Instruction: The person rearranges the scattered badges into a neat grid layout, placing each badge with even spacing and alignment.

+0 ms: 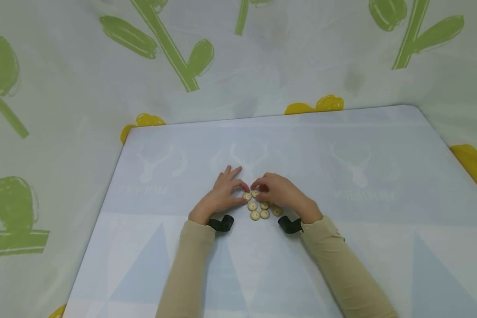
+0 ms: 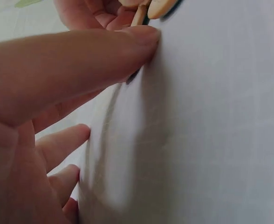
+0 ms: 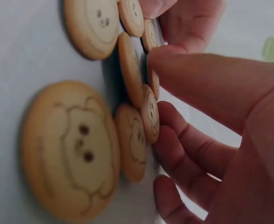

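Several small round wooden discs with drawn animal faces lie in a close group on the table, among them a disc (image 3: 99, 154) large in the right wrist view. My left hand (image 1: 220, 195) pinches the disc (image 1: 247, 196) at the group's far left between thumb (image 2: 127, 46) and index finger, its other fingers spread. From the right, my right hand (image 1: 283, 191) pinches the neighbouring disc (image 1: 255, 193) with thumb (image 3: 193, 79) and index finger. Its other fingers curl over the group and partly hide some discs. Nearer my body lie more discs (image 1: 255, 215), flat on the surface.
The pale table cover (image 1: 143, 256) has blue triangles and faint deer heads. Behind the table's far edge hangs a light cloth (image 1: 262, 75) with green leaves and yellow shapes. Black straps (image 1: 221, 223) sit at both wrists, close to the discs.
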A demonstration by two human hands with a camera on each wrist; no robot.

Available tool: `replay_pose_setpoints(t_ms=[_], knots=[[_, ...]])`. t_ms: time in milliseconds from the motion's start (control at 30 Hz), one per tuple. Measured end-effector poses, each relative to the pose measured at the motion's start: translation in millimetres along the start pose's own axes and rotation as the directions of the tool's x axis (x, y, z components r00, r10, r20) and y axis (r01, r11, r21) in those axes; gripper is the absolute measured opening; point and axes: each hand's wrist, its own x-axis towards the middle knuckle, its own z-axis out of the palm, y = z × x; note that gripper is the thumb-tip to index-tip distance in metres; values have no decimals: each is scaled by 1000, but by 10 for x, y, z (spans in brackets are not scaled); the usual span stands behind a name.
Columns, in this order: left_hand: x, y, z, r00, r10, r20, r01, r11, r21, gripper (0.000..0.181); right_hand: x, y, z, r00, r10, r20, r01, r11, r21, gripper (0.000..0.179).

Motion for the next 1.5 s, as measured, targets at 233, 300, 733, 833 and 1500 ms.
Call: replay_pose_setpoints(t_ms=[233,300,733,833,1500], knots=[[42,-2,72,1000,-2,-28,2,1000,3,21,27,-6,-42,998,55,42,-53,997,-62,13],[49,5,80,999,-3,-36,3,1000,7,22,23,-4,-57,997,64,52,-61,997,-56,12],[40,41,62,996,-42,-77,43,999,9,21,-2,64,-117,997,69,39,-71,997,36,14],[36,44,61,995,-56,-83,56,998,4,21,4,77,-131,997,63,40,-65,997,29,12],[54,54,85,987,-105,-118,105,994,-3,21,-13,197,-187,994,94,-63,-81,980,183,15]])
